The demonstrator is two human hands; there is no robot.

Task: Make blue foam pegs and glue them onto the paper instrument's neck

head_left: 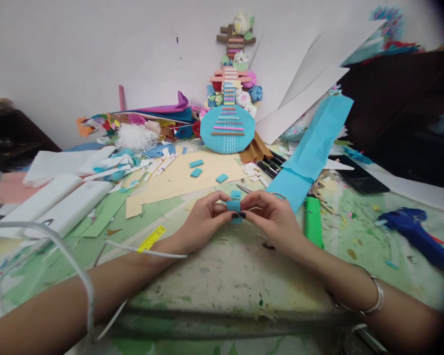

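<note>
Between my fingertips, just above the near edge of the table, is a small piece of blue paper (233, 205) with bent ends. My left hand (207, 217) pinches it from the left, thumb below and fingers behind. From the other side my right hand (270, 217) grips it the same way, and the two thumbs almost meet. Beyond my hands, several small blue folded pieces (196, 172) lie on a cream sheet (163, 185). Upright against the wall leans a paper lute with a blue round body (228, 129) and strings.
At right are a blue crepe paper strip (299, 167), a green box (314, 222), a blue glue gun (418, 231) and a black phone (362, 175). White power banks (70, 207) lie at left, with a white cable (85, 276) crossing my left forearm. Markers (268, 167) sit behind.
</note>
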